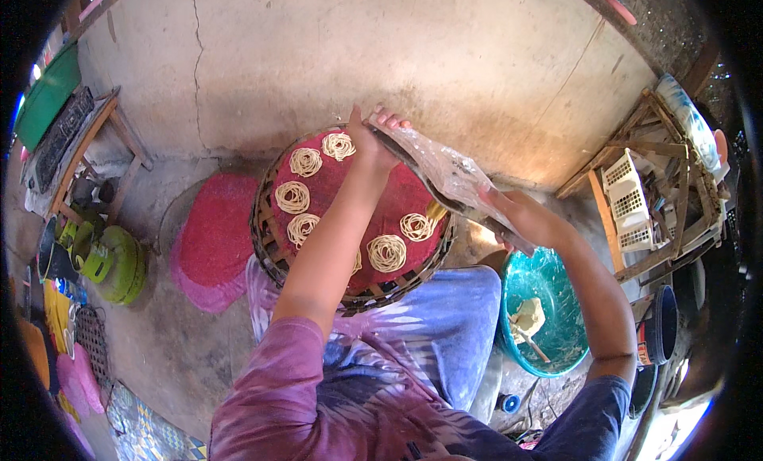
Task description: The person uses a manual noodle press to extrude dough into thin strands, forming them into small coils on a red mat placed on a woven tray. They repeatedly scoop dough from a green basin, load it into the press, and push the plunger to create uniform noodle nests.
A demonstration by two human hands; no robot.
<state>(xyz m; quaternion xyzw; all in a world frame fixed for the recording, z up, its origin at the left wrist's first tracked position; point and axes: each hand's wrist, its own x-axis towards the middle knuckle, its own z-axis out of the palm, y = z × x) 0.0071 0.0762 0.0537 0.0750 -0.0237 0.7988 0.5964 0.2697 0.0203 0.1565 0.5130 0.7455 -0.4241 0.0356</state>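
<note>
My left hand (pixel 375 139) grips the upper end of a flat, dark board with clear plastic over it (pixel 445 175). My right hand (pixel 524 215) holds its lower right end, so it slants above a round woven tray (pixel 265 246) lined with red fabric (pixel 334 191). Several pale coiled rounds of strands (pixel 387 253) lie around the edge of the fabric, some partly hidden by my left forearm. A small yellowish thing (pixel 435 209) shows just under the board, too small to make out.
A teal basin (pixel 544 342) with pale dough (pixel 526 318) stands at the right, below a wooden rack with a white crate (pixel 624 199). Red cloths (pixel 211 238) lie left of the tray. Green gas cylinders (pixel 119 270) and a wooden bench (pixel 115 119) stand further left. A cracked wall (pixel 318 56) is behind.
</note>
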